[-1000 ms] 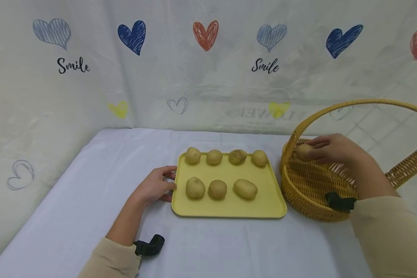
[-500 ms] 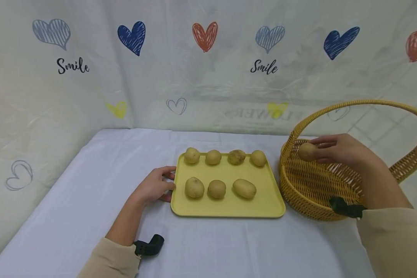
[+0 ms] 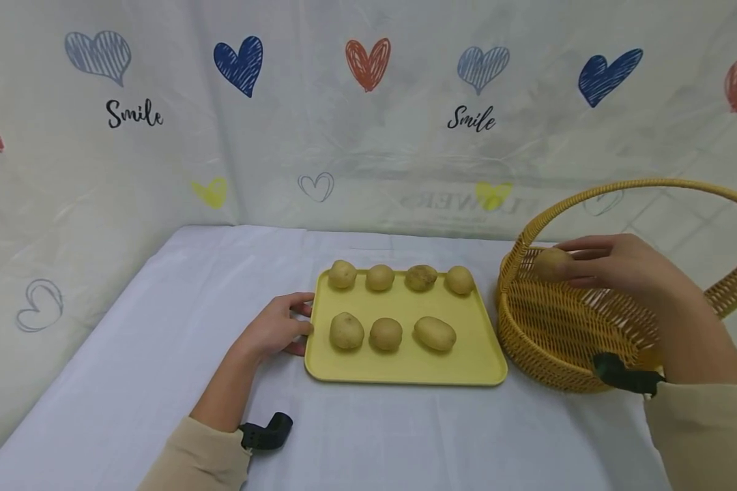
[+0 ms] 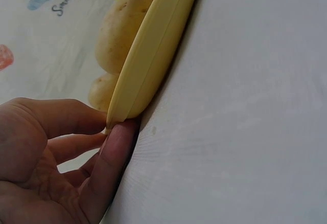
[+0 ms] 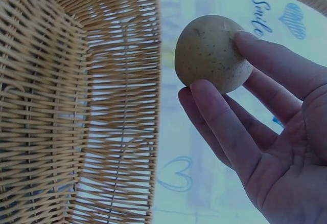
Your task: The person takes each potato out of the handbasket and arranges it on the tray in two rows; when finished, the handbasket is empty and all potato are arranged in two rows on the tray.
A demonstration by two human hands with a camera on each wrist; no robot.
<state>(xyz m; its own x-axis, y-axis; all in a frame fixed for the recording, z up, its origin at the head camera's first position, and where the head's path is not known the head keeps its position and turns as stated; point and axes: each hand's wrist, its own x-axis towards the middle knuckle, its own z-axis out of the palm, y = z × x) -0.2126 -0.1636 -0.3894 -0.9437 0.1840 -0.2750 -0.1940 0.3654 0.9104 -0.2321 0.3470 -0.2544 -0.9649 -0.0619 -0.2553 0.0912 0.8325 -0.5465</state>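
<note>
My right hand [image 3: 620, 266] holds a round potato [image 3: 551, 264] over the left part of a wicker basket [image 3: 528, 348]. The right wrist view shows the fingertips and thumb around this speckled potato [image 5: 212, 52], beyond the basket's rim. My left hand [image 3: 276, 326] is at the left edge of a yellow tray [image 3: 393, 372]. Seen from the left wrist, the thumb and a finger [image 4: 115, 147] pinch the tray's rim [image 4: 148, 55]. Several potatoes lie on the tray in two rows, among them a brown-patched potato [image 3: 420, 277] and a long potato [image 3: 435, 333].
The basket's tall arched handle [image 3: 639, 183] rises beside my right arm. A white cloth [image 3: 368, 436] covers the table. Behind it hangs a white curtain [image 3: 270, 150] printed with hearts and "Smile".
My right hand has shifted a little to the right over the basket, still holding the potato. The left hand stays on the tray's edge, and the potatoes on the tray have not moved.
</note>
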